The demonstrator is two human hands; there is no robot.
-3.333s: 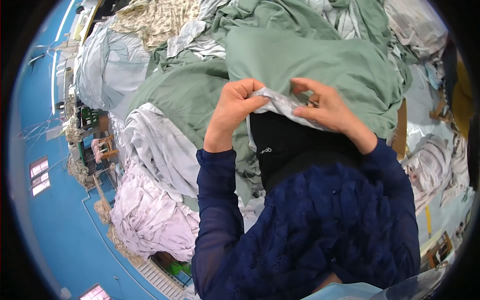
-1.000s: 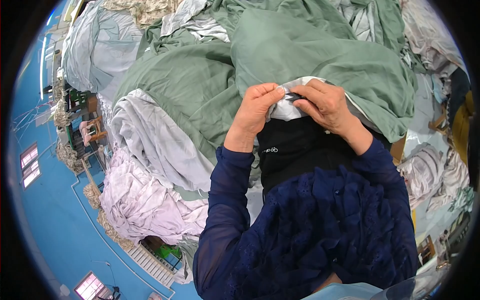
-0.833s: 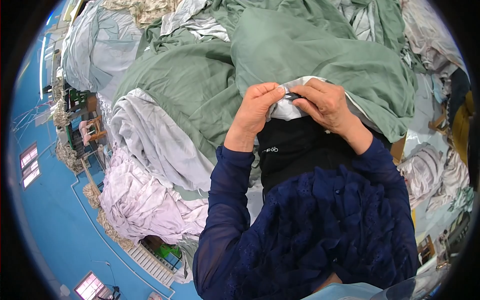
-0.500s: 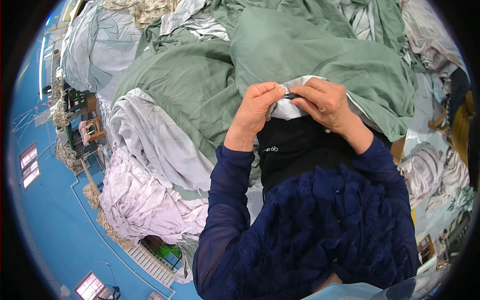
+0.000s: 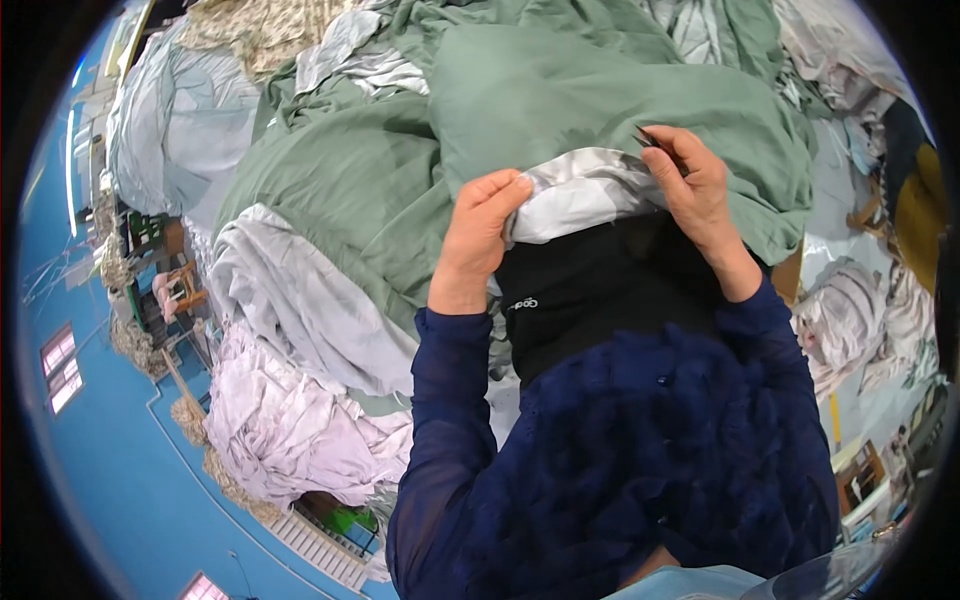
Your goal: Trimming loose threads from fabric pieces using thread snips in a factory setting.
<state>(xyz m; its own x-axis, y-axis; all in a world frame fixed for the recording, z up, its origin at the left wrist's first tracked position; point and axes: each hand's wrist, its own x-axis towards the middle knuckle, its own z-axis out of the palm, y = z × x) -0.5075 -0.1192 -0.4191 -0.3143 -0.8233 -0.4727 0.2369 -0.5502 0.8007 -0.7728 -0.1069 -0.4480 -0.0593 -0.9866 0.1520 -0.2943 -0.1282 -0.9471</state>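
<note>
— Since a second earlier the right hand had drawn away toward the upper right, stretching the grey-white fabric.

— And the grips?

— Left hand was closed on the fabric's left edge; the right pinched a small dark tool against it, mid-frame above the black garment.

— Risk?

— That point could have snagged the green sheet just behind. Heaped linens crowded every side; open blue floor lay only at lower left.
</note>
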